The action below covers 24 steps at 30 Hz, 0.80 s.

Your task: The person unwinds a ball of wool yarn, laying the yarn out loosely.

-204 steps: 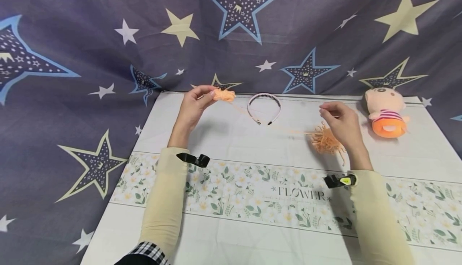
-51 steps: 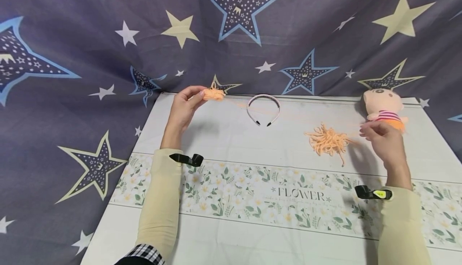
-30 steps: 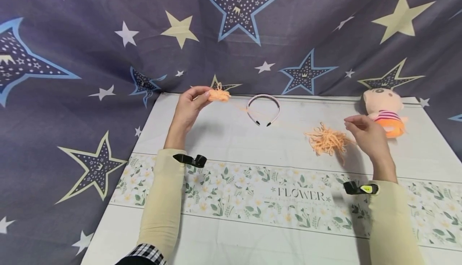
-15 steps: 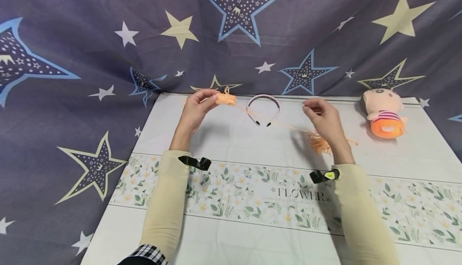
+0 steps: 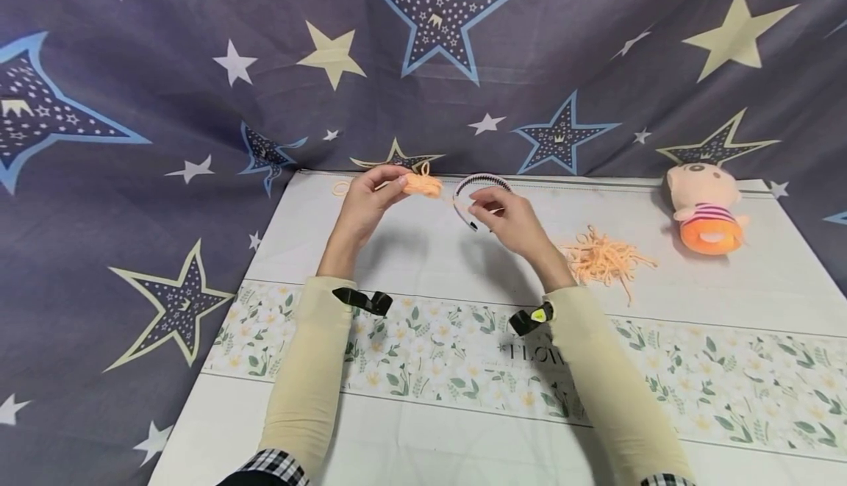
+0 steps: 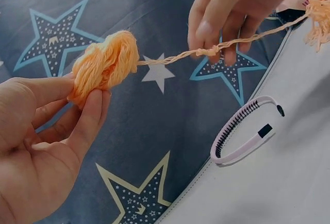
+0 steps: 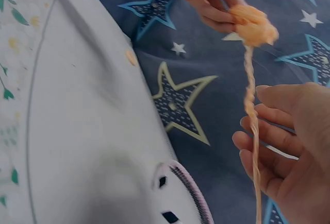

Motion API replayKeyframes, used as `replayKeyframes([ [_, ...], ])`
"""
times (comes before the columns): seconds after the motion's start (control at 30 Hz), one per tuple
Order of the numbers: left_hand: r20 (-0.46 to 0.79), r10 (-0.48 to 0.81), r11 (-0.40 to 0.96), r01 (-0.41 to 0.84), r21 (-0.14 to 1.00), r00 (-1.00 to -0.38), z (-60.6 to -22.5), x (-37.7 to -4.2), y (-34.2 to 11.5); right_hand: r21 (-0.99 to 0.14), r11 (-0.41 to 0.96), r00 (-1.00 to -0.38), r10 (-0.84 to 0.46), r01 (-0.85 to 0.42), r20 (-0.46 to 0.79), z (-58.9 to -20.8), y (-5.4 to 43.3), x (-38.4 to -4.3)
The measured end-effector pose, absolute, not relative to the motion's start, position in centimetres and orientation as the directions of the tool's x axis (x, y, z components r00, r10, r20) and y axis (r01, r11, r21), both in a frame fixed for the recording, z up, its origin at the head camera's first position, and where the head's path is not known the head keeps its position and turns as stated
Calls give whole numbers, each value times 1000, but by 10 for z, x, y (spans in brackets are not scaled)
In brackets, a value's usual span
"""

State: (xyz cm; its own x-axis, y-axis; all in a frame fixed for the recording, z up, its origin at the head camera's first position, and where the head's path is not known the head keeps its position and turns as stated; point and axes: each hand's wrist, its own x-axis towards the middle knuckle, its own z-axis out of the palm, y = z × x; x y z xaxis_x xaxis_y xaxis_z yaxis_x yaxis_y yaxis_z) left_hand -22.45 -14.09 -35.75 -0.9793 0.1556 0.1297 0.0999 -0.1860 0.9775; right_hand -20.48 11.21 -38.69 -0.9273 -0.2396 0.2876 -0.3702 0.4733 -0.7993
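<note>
My left hand [image 5: 370, 199] pinches a small wound bundle of orange yarn [image 6: 105, 64] between thumb and fingertips; a loop sticks up from its top. A knotted, twisted yarn strand [image 7: 250, 87] runs from the bundle to a loose heap of orange yarn [image 5: 605, 256] on the table. My right hand [image 5: 512, 225] is at this strand, just right of the bundle. In the right wrist view its thumb and fingers stand apart, with the strand crossing in front of the fingers. Whether they touch it is hard to tell.
A pale pink headband [image 6: 240, 126] lies behind my right hand, partly covered by it in the head view. A plush doll [image 5: 708, 206] lies at the back right. A small orange ring [image 5: 340, 188] is at the back left. A starry curtain [image 5: 437, 67] hangs behind the table.
My right hand has come left from beside the doll, past the yarn heap, to near the bundle. My left hand has shifted slightly right with the bundle. The heap, headband and doll have stayed put.
</note>
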Motion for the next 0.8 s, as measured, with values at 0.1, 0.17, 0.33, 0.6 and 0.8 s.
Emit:
replayKeyframes([
  [0.1,136,161,-185,106,977,-977,-357,-224,-139,-801,485,-932,-257,-352,254,-390,102,-205],
  [0.17,141,165,-180,111,978,-976,-357,-223,-139,-803,488,-935,-255,-343,245,-391,98,-205],
  [0.33,146,170,-176,116,978,-974,-357,-223,-139,-805,480,-935,-227,-350,271,-390,97,-201],
  [0.6,150,204,-179,113,977,-967,-358,-224,-141,-834,394,-918,-80,-386,387,-381,110,-200],
  [0.8,137,219,-153,104,983,-966,-359,-223,-141,-848,360,-907,11,-390,422,-373,119,-198],
])
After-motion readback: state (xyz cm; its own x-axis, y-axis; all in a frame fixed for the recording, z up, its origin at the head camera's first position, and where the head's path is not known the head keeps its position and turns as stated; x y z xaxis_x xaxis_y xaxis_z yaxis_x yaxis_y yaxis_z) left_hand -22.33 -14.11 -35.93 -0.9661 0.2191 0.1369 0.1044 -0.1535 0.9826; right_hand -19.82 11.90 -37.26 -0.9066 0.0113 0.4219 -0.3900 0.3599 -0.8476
